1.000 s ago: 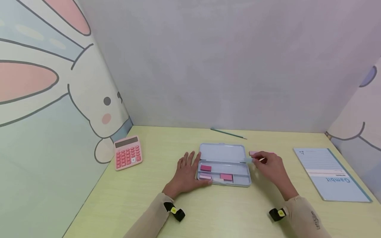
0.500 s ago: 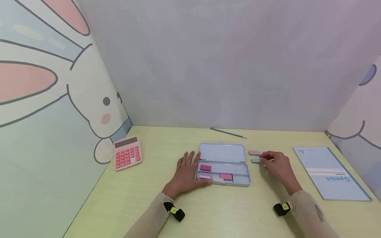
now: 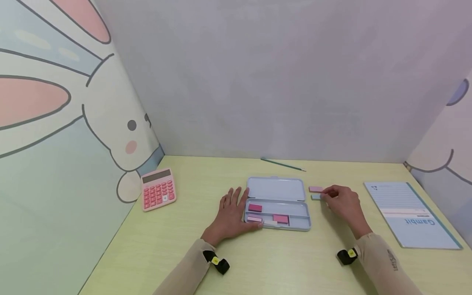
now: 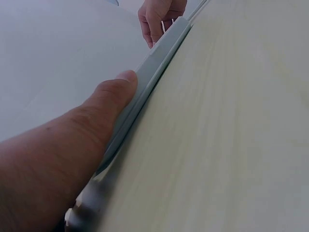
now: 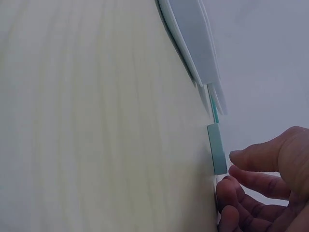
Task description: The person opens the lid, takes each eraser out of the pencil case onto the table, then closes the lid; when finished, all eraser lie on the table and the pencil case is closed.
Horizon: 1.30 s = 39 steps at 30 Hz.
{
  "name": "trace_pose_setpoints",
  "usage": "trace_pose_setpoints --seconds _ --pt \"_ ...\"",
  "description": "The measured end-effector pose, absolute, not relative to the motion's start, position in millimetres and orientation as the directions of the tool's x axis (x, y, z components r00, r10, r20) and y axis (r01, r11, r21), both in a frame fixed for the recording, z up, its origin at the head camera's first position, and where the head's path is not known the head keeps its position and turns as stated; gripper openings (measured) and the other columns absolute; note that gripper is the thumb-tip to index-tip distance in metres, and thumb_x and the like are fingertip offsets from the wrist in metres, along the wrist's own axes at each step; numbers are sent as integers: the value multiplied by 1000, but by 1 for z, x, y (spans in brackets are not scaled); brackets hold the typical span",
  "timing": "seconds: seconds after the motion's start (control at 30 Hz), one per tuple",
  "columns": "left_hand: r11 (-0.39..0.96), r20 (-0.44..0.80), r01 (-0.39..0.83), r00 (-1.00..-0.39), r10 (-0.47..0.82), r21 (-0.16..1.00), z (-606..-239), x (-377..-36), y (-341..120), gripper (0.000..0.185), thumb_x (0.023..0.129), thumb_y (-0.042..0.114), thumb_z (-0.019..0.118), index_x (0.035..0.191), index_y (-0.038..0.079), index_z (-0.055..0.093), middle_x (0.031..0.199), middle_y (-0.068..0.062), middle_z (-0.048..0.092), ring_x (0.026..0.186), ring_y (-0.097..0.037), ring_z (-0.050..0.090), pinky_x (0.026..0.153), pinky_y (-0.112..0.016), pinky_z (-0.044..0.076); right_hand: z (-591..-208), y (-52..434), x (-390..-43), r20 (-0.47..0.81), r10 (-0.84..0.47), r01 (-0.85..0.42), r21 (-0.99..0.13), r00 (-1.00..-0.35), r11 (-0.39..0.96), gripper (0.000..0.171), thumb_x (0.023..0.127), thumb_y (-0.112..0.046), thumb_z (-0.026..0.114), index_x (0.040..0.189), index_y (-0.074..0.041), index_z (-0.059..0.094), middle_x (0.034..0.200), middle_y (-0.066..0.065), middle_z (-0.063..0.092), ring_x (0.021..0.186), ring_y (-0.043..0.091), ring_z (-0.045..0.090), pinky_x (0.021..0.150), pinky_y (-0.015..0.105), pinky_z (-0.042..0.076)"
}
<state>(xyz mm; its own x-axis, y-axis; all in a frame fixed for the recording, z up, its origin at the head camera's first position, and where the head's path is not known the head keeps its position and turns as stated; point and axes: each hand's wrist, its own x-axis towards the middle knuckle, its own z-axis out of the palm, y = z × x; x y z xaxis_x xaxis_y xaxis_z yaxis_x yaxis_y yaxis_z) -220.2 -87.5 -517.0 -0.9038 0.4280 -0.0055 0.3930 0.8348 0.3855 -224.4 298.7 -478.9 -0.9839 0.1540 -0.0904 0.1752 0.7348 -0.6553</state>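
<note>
- Head view: the left hand (image 3: 231,213) lay flat, fingers straight and spread, against the left end of the open pale blue metal pencil tin (image 3: 277,203), steadying it on the pale yellow-green wooden desk (image 3: 280,262).
- At about three o'clock from the tin, the right hand (image 3: 341,201) had its fingertips at a small mint-green rectangular eraser (image 3: 315,197) lying on the desk just beside the tin's right end. A pale pink rectangular eraser (image 3: 315,189) lay just past it, toward twelve o'clock.
- The tin's tray held two dark pink blocks (image 3: 255,208), a pale pink piece (image 3: 254,219) and a white piece (image 3: 270,222). The lid, laid back toward twelve o'clock, showed nothing in it.
- Left wrist view: the thumb (image 4: 112,104) pressed along the tin's grey-blue edge (image 4: 161,55), fingers uncurled. In my judgement that brace wanted to be kept low so the tin would not slide.
- Right wrist view: the thumb (image 5: 263,157) and curled fingers (image 5: 239,193) stood in a narrow pinch at the near end of the mint-green eraser (image 5: 217,150), which lay flat on the desk. Whether they had truly closed on it, I could not tell.
- A good pick probably called for taking the eraser by its long sides, clear of the pink one.
- Around the desk: a pink calculator (image 3: 158,189) at nine o'clock, a green pencil (image 3: 282,164) at twelve, and a blue notebook (image 3: 410,215) at three.
</note>
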Motion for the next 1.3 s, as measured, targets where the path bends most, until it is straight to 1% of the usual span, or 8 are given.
trace_pose_setpoints --seconds 0.2,0.37,0.6,0.67,0.8,0.9,1.1,1.3 --pt "834 -3 396 -903 430 385 -517 -219 -88 124 85 88 61 175 22 8 182 -14 13 169 -43 7 133 -65 13 -480 298 -223 -95 152 177 -657 -984 732 30 103 -21 68 120 3 73 104 22 76 73 19 67 65 31 50" --pt "835 -1 398 -902 431 380 -518 -220 -87 123 85 89 60 175 22 8 182 -15 13 169 -43 7 133 -65 13 -480 298 -223 -84 149 167 -661 -985 731 31 104 -24 67 120 2 74 107 23 76 73 19 69 65 31 50" --pt "836 10 406 -901 434 369 -519 -221 -87 123 86 87 61 175 20 9 182 -16 14 169 -44 8 133 -65 15 -478 287 -220 10 136 99 -638 -991 764 34 104 -31 67 119 -1 74 112 23 77 88 28 67 68 29 46" --pt "835 11 407 -901 434 369 -519 -221 -87 123 86 87 62 175 20 9 182 -16 15 169 -45 9 133 -65 15 -475 281 -218 34 118 70 -636 -992 769 32 104 -31 68 119 -3 75 110 20 78 91 29 69 68 29 47" --pt "836 8 405 -901 433 370 -519 -221 -87 123 85 88 61 175 21 9 182 -15 14 169 -44 8 133 -65 14 -468 263 -214 73 56 -5 -648 -996 762 27 102 -26 73 117 -4 77 104 16 80 89 27 72 69 29 51" --pt "840 6 401 -903 429 366 -519 -221 -88 124 85 88 60 175 22 8 182 -14 14 169 -43 8 133 -64 14 -464 246 -212 87 -5 -61 -656 -996 753 25 101 -22 75 117 -3 77 106 16 79 87 24 70 69 28 53" --pt "851 -5 392 -907 420 348 -518 -221 -88 125 84 90 60 175 23 8 182 -13 14 169 -43 8 133 -65 14 -467 210 -210 42 -116 -114 -679 -992 726 22 100 -20 76 117 -6 80 103 9 78 85 18 64 73 26 54" --pt "855 -7 395 -907 422 337 -516 -221 -86 127 83 90 61 175 22 8 182 -14 14 169 -44 8 133 -66 14 -471 176 -209 30 -182 -152 -694 -983 704 19 99 -19 76 114 -9 82 98 4 78 84 16 62 76 29 53"
